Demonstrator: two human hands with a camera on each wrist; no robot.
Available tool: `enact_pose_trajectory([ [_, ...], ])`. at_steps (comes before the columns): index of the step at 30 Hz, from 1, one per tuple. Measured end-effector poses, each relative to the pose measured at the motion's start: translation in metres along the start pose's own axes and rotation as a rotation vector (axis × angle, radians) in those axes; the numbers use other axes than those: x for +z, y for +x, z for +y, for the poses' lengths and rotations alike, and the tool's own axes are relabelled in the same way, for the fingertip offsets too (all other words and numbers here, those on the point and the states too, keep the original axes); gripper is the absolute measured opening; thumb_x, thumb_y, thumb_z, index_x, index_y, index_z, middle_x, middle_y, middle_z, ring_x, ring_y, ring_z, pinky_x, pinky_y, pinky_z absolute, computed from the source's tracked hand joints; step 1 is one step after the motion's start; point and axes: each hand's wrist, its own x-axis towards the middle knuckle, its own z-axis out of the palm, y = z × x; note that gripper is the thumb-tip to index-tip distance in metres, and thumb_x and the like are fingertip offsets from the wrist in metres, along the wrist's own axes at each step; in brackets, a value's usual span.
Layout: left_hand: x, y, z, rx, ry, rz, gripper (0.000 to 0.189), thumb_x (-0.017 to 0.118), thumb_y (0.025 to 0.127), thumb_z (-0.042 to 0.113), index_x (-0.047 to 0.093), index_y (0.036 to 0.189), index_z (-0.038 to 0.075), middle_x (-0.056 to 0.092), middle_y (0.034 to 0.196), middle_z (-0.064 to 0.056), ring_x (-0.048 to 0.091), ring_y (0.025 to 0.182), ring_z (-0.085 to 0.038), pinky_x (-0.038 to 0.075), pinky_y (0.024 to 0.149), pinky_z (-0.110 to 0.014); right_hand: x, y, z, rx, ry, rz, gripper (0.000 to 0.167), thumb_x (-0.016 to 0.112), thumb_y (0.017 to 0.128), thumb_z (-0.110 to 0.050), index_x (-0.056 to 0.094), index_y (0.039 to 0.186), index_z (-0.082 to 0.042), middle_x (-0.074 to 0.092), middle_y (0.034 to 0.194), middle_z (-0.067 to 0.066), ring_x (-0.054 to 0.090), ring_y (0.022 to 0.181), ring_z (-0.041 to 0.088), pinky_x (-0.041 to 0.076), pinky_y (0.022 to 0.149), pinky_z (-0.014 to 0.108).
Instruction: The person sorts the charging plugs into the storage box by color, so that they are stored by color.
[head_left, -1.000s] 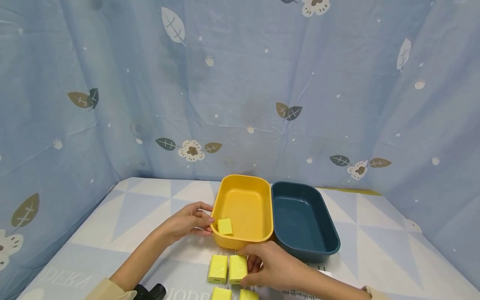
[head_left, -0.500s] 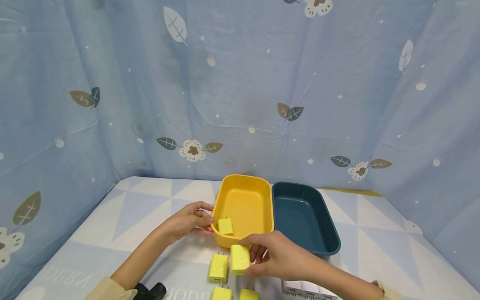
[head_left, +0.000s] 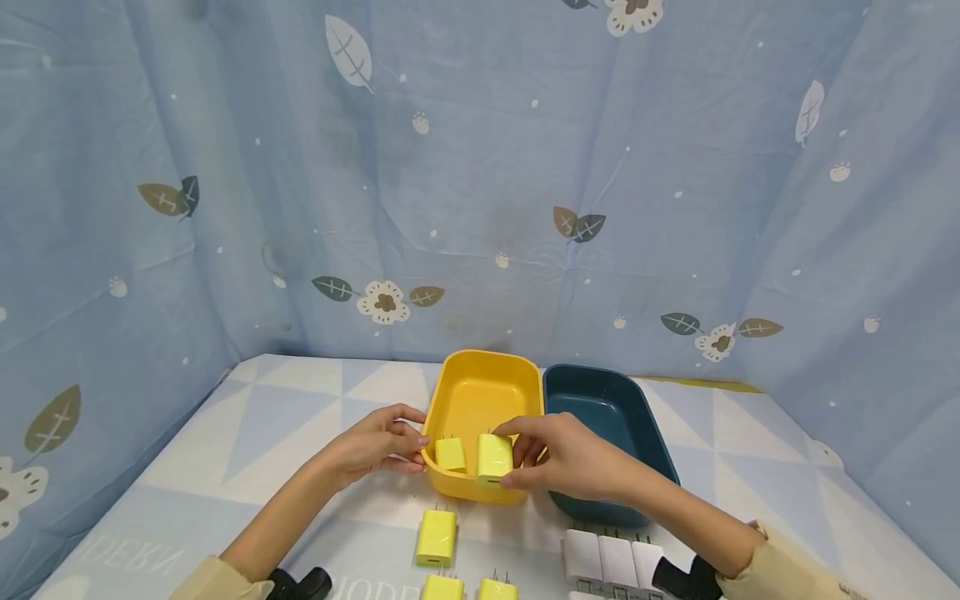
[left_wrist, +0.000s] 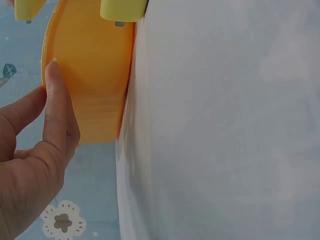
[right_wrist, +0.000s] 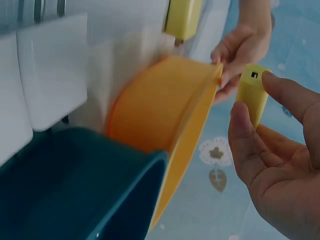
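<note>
My right hand (head_left: 577,454) pinches a yellow charger plug (head_left: 494,458) between thumb and fingers, over the near end of the yellow bin (head_left: 487,492). Its port end shows beside the thumb in the right wrist view, where the charger (right_wrist: 253,95) is above the bin's rim. My left hand (head_left: 386,442) grips the left rim of the bin, thumb at the edge and fingers along the outer wall (left_wrist: 95,75). Another yellow charger (head_left: 451,455) rests inside the bin at its near left corner. Several more yellow chargers, one at the front (head_left: 437,537), lie on the table before the bin.
A dark blue bin (head_left: 607,433) stands against the yellow bin's right side. Several white chargers (head_left: 617,560) lie in front of it, below my right forearm. A patterned cloth (head_left: 285,417) covers the table, and a blue curtain (head_left: 480,183) hangs behind.
My right hand has picked up a yellow charger from the table and carried it up and forward over the yellow bin. The left hand stays at the bin's rim.
</note>
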Motion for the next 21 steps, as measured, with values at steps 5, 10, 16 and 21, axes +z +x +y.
enact_pose_trajectory([
  [5,0.0,-0.001,0.0,0.006,-0.002,-0.004,0.047,0.067,0.095,0.007,0.043,0.133,-0.006,0.062,0.099,-0.016,0.067,0.079,-0.022,0.061,0.076,-0.035,-0.004,0.01,0.009,0.014,-0.023,0.013,0.052,0.079,0.087,-0.027,0.062,0.129,-0.004,0.065,0.088,-0.008,0.06,0.079,0.01,0.057,0.07,0.025],
  [10,0.0,-0.001,0.0,0.014,-0.008,-0.017,0.047,0.066,0.095,0.007,0.042,0.133,-0.007,0.062,0.098,-0.015,0.068,0.079,-0.022,0.061,0.076,-0.035,-0.005,0.019,0.02,0.032,-0.023,0.021,0.053,0.078,0.087,-0.026,0.06,0.131,-0.002,0.066,0.089,-0.006,0.061,0.079,0.01,0.057,0.07,0.024],
  [16,-0.001,-0.001,0.0,0.018,-0.02,-0.029,0.047,0.065,0.095,0.006,0.041,0.133,-0.008,0.062,0.098,-0.016,0.068,0.079,-0.022,0.061,0.076,-0.034,-0.001,0.031,0.031,0.034,-0.026,0.023,0.053,0.079,0.087,-0.025,0.06,0.13,0.0,0.065,0.086,-0.005,0.06,0.074,0.012,0.056,0.065,0.025],
  [21,-0.001,-0.001,-0.001,0.019,-0.024,-0.027,0.047,0.065,0.095,0.006,0.041,0.133,-0.008,0.062,0.098,-0.016,0.067,0.079,-0.022,0.061,0.076,-0.034,0.006,0.042,0.036,0.049,-0.036,0.015,0.052,0.08,0.086,-0.022,0.061,0.128,0.001,0.063,0.081,-0.005,0.058,0.071,0.012,0.054,0.062,0.024],
])
